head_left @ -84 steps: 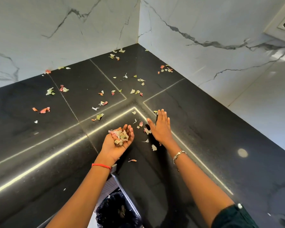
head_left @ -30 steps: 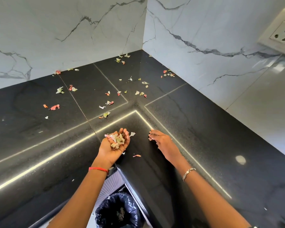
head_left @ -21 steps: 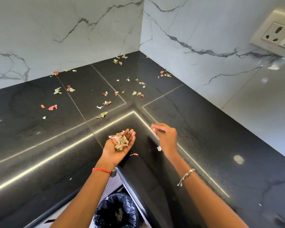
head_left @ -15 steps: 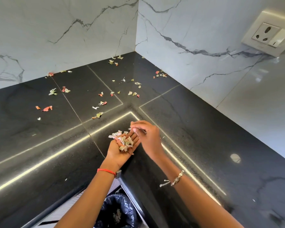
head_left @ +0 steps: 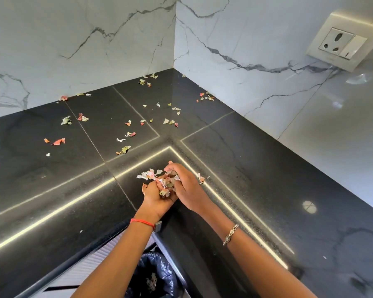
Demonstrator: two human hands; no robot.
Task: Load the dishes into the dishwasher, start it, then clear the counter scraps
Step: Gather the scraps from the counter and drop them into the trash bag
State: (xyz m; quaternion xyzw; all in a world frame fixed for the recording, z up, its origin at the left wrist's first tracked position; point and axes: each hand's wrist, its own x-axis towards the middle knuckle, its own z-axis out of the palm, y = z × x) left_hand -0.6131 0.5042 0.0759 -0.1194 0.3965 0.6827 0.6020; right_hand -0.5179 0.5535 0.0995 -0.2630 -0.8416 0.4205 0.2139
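My left hand [head_left: 154, 195] is cupped palm up over the inner corner of the black counter [head_left: 256, 168] and holds a pile of pink, white and green scraps [head_left: 164, 182]. My right hand [head_left: 187, 186] lies against it with its fingers curled into the pile. A few scraps [head_left: 201, 178] fall just right of my right hand. Several loose scraps [head_left: 125, 149] lie scattered on the counter farther back, toward the walls.
A bin with a black liner [head_left: 153, 276] stands below the counter corner, with some scraps inside. White marble walls [head_left: 246, 39] meet at the back corner. A wall socket [head_left: 337, 47] sits at the upper right.
My right hand swept scraps off the counter near the corner, then moved left and brought them into my cupped left hand. The pile there has grown.
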